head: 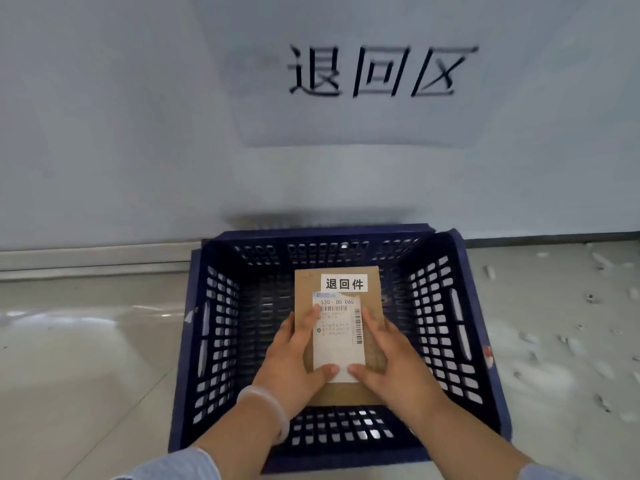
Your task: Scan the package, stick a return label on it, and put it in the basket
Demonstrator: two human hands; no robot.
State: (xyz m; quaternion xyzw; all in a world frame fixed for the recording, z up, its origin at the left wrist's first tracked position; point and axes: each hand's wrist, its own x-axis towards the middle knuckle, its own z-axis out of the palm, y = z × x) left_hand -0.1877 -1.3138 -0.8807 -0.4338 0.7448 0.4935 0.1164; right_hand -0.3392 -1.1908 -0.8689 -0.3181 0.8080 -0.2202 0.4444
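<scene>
Pale floor tiles meet a white wall bearing a sign with large characters, marking the drop spot. Left hand and right hand each close their grip on a side of the package, thumbs on top, steadying it flat inside the blue basket. Its return label faces up, readable; whether it touches bottom I cannot tell.

Matt brown cardboard package, white paper label, perforated navy plastic basket, glossy floor
</scene>
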